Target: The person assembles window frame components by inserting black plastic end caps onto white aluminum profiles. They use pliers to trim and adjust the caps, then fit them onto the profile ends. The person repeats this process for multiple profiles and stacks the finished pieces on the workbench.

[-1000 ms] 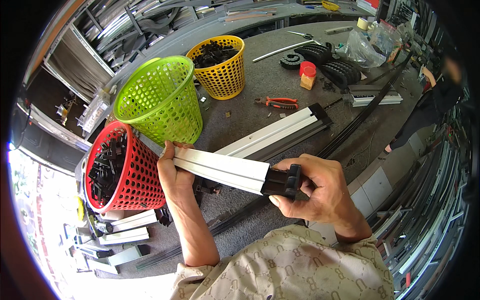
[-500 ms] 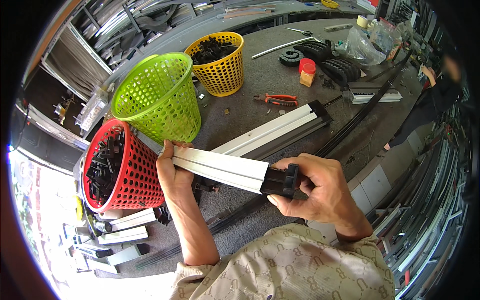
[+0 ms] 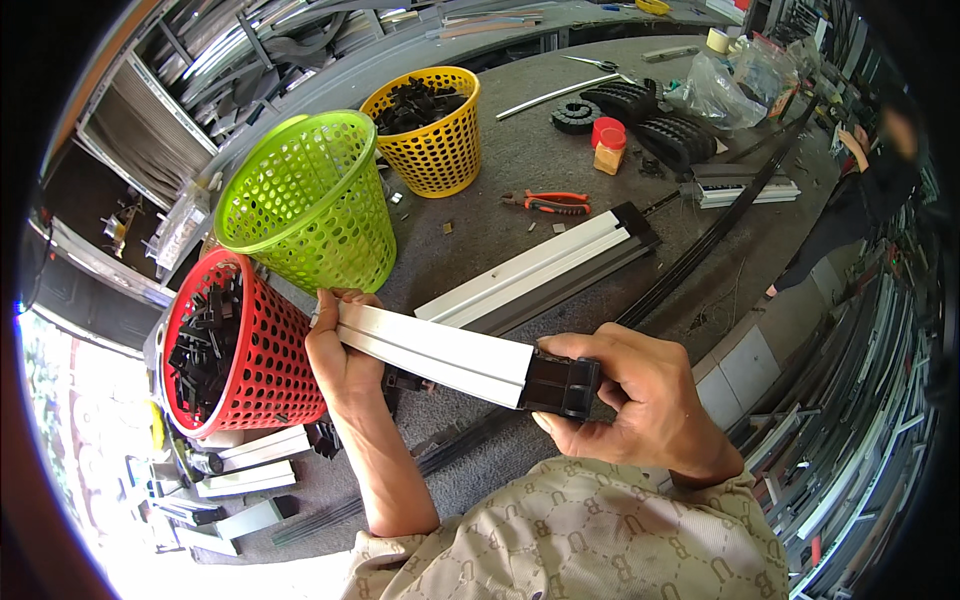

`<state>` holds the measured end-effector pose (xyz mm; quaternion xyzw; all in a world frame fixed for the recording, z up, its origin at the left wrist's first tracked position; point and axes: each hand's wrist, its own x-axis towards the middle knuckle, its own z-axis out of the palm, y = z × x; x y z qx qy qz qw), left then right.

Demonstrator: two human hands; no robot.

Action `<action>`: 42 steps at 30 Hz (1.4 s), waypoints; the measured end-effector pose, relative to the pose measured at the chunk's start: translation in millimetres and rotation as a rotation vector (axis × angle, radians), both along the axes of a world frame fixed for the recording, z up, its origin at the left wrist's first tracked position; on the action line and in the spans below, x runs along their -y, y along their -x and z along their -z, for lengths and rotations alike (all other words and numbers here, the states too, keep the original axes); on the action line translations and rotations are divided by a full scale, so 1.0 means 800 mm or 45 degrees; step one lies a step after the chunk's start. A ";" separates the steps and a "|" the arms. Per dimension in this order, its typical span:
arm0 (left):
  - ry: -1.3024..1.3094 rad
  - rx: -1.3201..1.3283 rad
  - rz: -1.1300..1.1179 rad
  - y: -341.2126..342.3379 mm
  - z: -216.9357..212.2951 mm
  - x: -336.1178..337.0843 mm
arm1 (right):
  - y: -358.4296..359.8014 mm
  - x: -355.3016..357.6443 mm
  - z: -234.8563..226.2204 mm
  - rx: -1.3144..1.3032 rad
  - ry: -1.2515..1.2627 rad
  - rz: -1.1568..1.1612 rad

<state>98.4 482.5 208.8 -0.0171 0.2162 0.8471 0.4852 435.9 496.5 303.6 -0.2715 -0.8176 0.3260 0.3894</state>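
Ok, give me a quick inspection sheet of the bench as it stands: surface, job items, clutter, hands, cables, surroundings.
Surface: grey workbench, dusty, with small scraps lying about.
Job's things: white profile section held level above the bench; black end cap sits on its right end.
Clutter: red basket and yellow basket hold black parts; green basket interior hidden; red-handled pliers; longer white profile; black rubber strips.
Hands: left hand grips the profile's left end; right hand holds the cap end.
Cables: nothing seen.
Surroundings: racks of metal profiles at right; another person at far right.
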 end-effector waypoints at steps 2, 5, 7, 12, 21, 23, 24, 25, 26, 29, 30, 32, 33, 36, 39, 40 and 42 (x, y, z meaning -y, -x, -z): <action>-0.074 0.012 0.008 0.001 0.001 0.002 | 0.000 -0.001 0.000 0.005 0.014 -0.009; -0.038 0.034 -0.030 -0.003 0.001 0.002 | 0.001 -0.005 0.000 0.035 0.064 -0.030; 0.029 -0.006 -0.065 -0.014 0.000 0.005 | 0.000 -0.009 -0.005 0.053 0.021 -0.020; 0.155 0.056 -0.082 -0.075 -0.011 0.033 | -0.017 -0.033 -0.034 0.081 -0.051 -0.080; 0.305 0.190 0.547 -0.158 -0.001 0.100 | -0.020 -0.090 -0.124 0.560 0.024 -0.369; 0.313 0.214 0.710 -0.161 0.011 0.106 | -0.010 -0.101 -0.144 0.690 0.003 -0.451; 0.279 0.309 0.753 -0.164 0.019 0.108 | -0.003 -0.104 -0.150 0.730 -0.025 -0.495; 0.268 0.394 0.796 -0.166 0.028 0.108 | 0.004 -0.107 -0.154 0.773 -0.036 -0.525; 0.234 0.475 0.841 -0.167 0.037 0.106 | 0.012 -0.108 -0.156 0.819 -0.007 -0.558; 0.094 0.619 0.904 -0.169 0.065 0.102 | 0.038 -0.107 -0.157 0.971 -0.046 -0.611; 0.070 0.635 0.906 -0.169 0.072 0.100 | 0.045 -0.105 -0.158 0.993 -0.032 -0.606; 0.142 0.674 0.919 -0.164 0.078 0.102 | 0.058 -0.100 -0.164 1.051 -0.007 -0.595; 0.093 0.573 1.023 -0.162 0.076 0.105 | 0.063 -0.097 -0.168 1.111 0.003 -0.583; 0.184 0.084 1.404 -0.141 0.048 0.121 | 0.074 -0.086 -0.178 1.216 0.039 -0.565; 0.523 -1.352 0.666 -0.148 0.000 0.136 | 0.084 -0.078 -0.184 1.256 0.050 -0.538; 0.257 -1.449 0.319 -0.144 -0.015 0.133 | 0.088 -0.076 -0.184 1.258 0.036 -0.556; -0.059 -1.632 0.068 -0.136 -0.038 0.113 | 0.095 -0.072 -0.186 1.262 -0.014 -0.580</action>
